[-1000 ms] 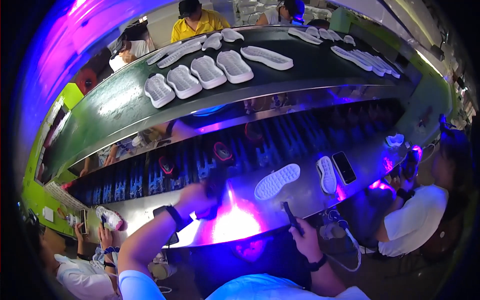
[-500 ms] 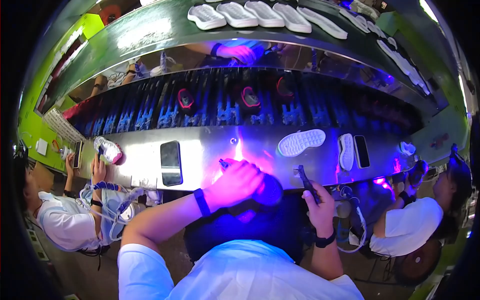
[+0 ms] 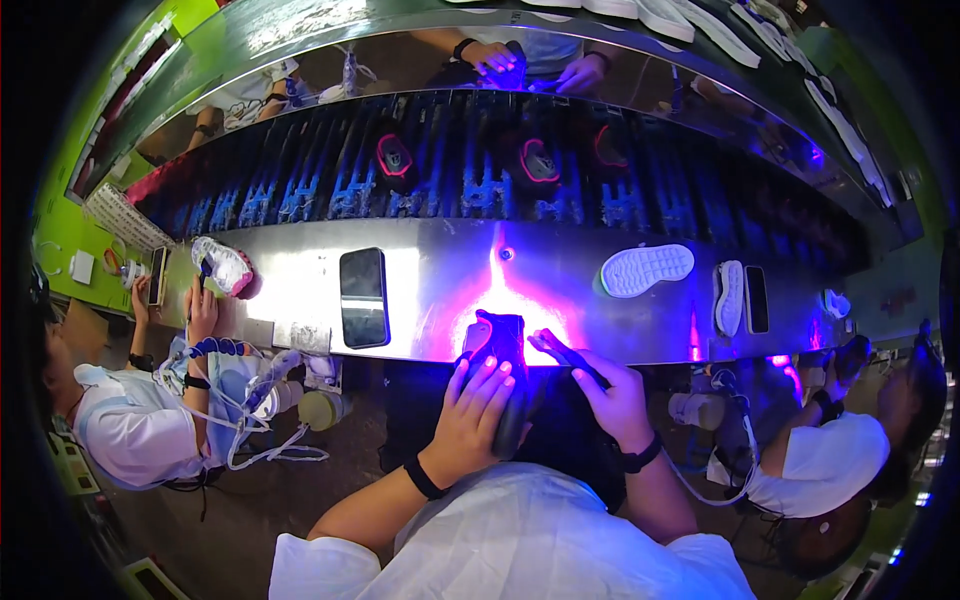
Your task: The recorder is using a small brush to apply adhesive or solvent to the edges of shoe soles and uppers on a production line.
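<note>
My left hand (image 3: 475,405) grips a dark shoe upper (image 3: 508,335) at the table's near edge, fingers laid along its side. The upper has a pink glowing line near its opening and stands lengthwise, one end toward me. In my right hand (image 3: 615,400) is a slim dark-handled brush (image 3: 568,356), its head pointing left toward the upper with a small gap between them. Blue-violet light glares on the metal around both. The underside of the upper is hidden.
On the metal table (image 3: 430,235) lie a phone (image 3: 364,297) to the left and a white sole (image 3: 648,271) to the right. Beyond runs a dark roller conveyor (image 3: 440,150) carrying several pink-edged pieces. White soles line the upper shelf. Co-workers sit at both sides.
My left hand has drawn back toward me and turned the upper lengthwise. My right hand has brought the brush left, close to the upper. The view has shifted slightly.
</note>
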Demonstrator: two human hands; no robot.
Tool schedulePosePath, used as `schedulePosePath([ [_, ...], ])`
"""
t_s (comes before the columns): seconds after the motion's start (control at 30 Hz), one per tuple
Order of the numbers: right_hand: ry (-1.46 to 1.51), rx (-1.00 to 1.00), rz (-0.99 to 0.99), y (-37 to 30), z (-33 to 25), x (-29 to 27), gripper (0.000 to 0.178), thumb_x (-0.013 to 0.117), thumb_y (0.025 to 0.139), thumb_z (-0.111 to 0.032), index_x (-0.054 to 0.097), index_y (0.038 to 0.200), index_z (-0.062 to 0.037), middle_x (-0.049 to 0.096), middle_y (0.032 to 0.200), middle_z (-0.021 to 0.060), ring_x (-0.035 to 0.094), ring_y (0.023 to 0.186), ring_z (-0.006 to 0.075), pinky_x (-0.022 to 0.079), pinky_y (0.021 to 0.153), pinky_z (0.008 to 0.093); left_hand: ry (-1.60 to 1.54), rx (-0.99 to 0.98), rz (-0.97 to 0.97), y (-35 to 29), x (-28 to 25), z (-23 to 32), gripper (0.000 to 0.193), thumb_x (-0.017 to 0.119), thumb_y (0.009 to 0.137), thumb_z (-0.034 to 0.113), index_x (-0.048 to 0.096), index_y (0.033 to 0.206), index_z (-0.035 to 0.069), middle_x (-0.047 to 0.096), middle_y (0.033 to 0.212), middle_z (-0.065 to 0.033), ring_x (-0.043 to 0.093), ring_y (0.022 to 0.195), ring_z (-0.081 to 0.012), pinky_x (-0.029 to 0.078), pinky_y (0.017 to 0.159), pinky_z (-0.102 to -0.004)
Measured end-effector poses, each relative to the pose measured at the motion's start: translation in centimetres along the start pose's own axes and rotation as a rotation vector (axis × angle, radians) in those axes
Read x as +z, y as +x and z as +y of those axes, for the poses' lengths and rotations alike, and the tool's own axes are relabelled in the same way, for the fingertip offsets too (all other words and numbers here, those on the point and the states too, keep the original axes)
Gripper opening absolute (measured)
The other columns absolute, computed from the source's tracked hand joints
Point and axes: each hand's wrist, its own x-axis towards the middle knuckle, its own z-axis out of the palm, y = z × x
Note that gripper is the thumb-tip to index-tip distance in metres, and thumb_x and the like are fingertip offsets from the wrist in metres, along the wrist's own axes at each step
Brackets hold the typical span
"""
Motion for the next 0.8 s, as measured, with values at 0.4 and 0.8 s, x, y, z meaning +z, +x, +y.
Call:
schedulePosePath([
  [0.4,0.097,0.092,-0.044,0.2,1.5,1.9,0.031,0.077,0.097,-0.015,0.074,0.125,-0.0004,0.079,0.103,0.0149,0.075,0.091,0.0195,0.058,0.084,0.0353,0.008,0.064,-0.076,-0.3,-0.7,-0.3,0.059,0.07,0.089,0.018,0.058,0.142,-0.005,0.057,0.153,-0.0213,0.05,0.148,-0.0381,0.029,0.124,-0.0646],
  [0.8,0.134,0.119,-0.104,-0.5,1.8,1.3,0.033,0.079,0.097,-0.014,0.074,0.125,0.0005,0.08,0.104,0.0129,0.074,0.092,0.0166,0.057,0.085,0.0332,0.027,0.074,-0.122,-0.2,-0.9,-0.1,0.065,0.071,0.09,0.02,0.054,0.146,-0.005,0.053,0.156,-0.0227,0.046,0.151,-0.0388,0.027,0.125,-0.0646],
])
